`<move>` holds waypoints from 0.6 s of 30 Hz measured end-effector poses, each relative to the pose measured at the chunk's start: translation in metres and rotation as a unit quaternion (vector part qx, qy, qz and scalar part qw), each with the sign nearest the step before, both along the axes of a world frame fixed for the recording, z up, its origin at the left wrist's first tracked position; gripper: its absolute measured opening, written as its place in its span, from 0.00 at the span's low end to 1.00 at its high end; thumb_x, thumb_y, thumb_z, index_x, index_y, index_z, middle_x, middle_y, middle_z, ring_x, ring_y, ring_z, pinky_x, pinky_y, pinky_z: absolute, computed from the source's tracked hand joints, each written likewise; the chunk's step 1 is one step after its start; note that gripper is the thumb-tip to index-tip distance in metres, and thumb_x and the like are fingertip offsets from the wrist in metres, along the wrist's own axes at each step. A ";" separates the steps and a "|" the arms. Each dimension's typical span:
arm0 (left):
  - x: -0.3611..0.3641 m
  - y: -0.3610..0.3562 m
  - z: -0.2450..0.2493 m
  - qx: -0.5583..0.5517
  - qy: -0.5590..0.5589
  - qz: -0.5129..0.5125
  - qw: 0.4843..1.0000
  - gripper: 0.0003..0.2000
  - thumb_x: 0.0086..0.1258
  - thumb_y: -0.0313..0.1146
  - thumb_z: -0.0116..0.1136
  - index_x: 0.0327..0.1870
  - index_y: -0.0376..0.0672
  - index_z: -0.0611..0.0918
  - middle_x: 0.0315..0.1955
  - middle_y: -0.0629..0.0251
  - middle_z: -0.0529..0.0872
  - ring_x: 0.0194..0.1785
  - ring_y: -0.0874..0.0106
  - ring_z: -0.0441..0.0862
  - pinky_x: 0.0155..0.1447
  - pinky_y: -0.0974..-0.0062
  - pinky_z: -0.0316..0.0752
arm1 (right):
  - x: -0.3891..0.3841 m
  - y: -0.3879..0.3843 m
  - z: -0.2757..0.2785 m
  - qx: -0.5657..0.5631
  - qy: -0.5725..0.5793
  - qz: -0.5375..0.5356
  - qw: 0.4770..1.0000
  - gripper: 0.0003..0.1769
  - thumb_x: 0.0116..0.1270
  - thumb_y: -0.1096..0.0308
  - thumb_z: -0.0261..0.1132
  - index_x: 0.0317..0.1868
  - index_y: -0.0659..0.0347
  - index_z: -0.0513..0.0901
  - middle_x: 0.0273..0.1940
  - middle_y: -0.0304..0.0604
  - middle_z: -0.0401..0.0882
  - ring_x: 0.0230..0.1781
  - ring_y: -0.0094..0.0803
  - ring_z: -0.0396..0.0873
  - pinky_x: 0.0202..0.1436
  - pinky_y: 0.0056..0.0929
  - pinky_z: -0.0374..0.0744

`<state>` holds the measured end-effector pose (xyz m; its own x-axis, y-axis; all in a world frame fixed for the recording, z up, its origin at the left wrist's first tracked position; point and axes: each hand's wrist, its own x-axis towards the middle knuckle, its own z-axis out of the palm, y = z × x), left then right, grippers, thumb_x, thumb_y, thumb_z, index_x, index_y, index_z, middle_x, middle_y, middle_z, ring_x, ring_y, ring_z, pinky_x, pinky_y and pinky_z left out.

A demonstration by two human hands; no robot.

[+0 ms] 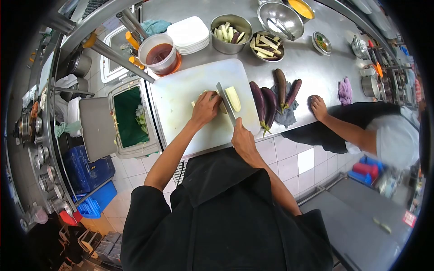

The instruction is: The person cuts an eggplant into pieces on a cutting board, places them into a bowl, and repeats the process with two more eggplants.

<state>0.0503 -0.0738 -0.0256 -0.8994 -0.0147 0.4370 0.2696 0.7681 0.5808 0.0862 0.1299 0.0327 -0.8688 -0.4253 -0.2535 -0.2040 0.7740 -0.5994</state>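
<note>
My right hand (244, 141) is wrapped round the handle of a kitchen knife (226, 103), its blade pointing away from me over the white cutting board (181, 90). Curled fingers of my left hand (205, 108) press on a piece of eggplant (223, 107) just left of the blade, and most of that piece is hidden under them. On the blade's right side lies a pale, cut length of eggplant (233, 99). Several whole purple eggplants (270, 105) rest on the steel counter beside the board, some on a grey cloth (285, 116).
Behind the board stand a pot of cut eggplant (230, 48), a bowl of eggplant strips (275, 58), stacked white plates (189, 34) and a tub of reddish-brown liquid (158, 67). A green-lined bin (124, 115) is at the left. Another person's hand (319, 107) rests at the counter's right.
</note>
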 end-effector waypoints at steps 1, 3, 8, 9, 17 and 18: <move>-0.002 0.000 0.000 -0.001 -0.002 0.003 1.000 0.07 0.66 0.26 0.63 0.43 0.41 0.84 0.44 0.59 0.82 0.48 0.57 0.80 0.52 0.60 0.76 | -0.001 0.000 -0.003 -0.002 0.009 0.001 1.000 0.10 0.75 0.72 0.53 0.49 0.63 0.60 0.33 0.71 0.80 0.35 0.74 0.78 0.37 0.67 0.74; -0.002 0.000 0.000 -0.001 -0.005 0.007 1.000 0.06 0.66 0.26 0.63 0.43 0.41 0.84 0.44 0.60 0.82 0.48 0.57 0.80 0.52 0.60 0.76 | -0.001 -0.001 -0.004 -0.003 0.017 0.001 1.000 0.10 0.75 0.72 0.53 0.49 0.63 0.60 0.32 0.72 0.80 0.34 0.74 0.78 0.37 0.67 0.74; -0.001 0.001 -0.001 0.022 -0.037 0.014 0.999 0.07 0.66 0.26 0.62 0.44 0.40 0.85 0.44 0.59 0.82 0.50 0.57 0.80 0.54 0.60 0.76 | -0.003 -0.004 0.003 -0.007 -0.012 0.004 1.000 0.11 0.75 0.73 0.53 0.49 0.64 0.59 0.28 0.73 0.78 0.34 0.75 0.78 0.36 0.67 0.72; -0.001 0.002 -0.001 0.023 -0.039 0.015 0.999 0.07 0.66 0.26 0.62 0.44 0.40 0.85 0.44 0.59 0.82 0.50 0.57 0.80 0.54 0.60 0.76 | -0.003 -0.005 0.002 -0.006 -0.014 0.005 1.000 0.11 0.75 0.73 0.53 0.49 0.64 0.59 0.28 0.73 0.78 0.34 0.75 0.78 0.36 0.67 0.72; -0.001 -0.001 -0.002 0.021 -0.033 0.010 0.999 0.07 0.66 0.26 0.63 0.43 0.40 0.84 0.44 0.59 0.81 0.50 0.56 0.80 0.55 0.60 0.77 | -0.027 -0.027 -0.009 -0.025 0.043 0.024 0.998 0.17 0.68 0.78 0.55 0.53 0.66 0.59 0.27 0.73 0.78 0.32 0.73 0.78 0.36 0.66 0.74; -0.001 -0.001 -0.001 0.021 -0.032 0.005 0.999 0.07 0.66 0.26 0.63 0.43 0.40 0.84 0.44 0.59 0.81 0.50 0.56 0.80 0.55 0.60 0.77 | -0.030 -0.031 -0.013 -0.024 0.045 0.019 0.999 0.17 0.68 0.78 0.55 0.53 0.66 0.59 0.27 0.73 0.78 0.32 0.73 0.78 0.36 0.66 0.74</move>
<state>0.0492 -0.0752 -0.0267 -0.9251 -0.0417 0.3775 0.2229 0.7452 0.6285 0.0564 0.0993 0.0194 -0.8697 -0.4688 -0.1542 -0.2878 0.7356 -0.6132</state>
